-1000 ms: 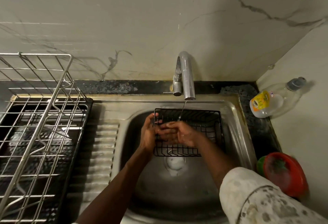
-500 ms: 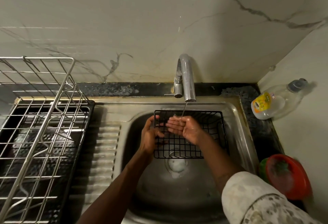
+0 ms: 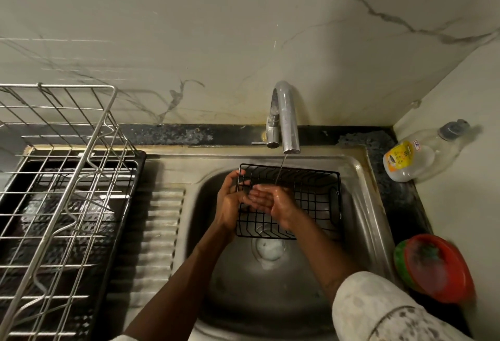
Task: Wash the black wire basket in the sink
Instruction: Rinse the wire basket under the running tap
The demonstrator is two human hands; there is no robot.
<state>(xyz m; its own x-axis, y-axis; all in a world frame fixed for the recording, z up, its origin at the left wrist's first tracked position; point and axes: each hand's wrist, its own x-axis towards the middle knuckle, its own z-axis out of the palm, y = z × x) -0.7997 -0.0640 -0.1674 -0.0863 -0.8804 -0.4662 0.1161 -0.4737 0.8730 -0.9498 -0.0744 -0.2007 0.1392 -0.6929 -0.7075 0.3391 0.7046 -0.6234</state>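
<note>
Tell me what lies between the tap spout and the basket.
A thin water stream, landing on the right hand held open inside the basket; seen in the head view.

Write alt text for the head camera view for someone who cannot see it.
A person's left hand grips the left rim of a black wire basket in a steel sink, while the right hand catches water from a chrome tap.

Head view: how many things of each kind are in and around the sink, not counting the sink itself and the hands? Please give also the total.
Wire baskets and racks: 2 (black wire basket, steel dish rack)
Bowls: 2 (red bowl, green bowl)
Bottles: 1 (clear bottle)
Faucets: 1 (faucet)
Total: 6
</note>
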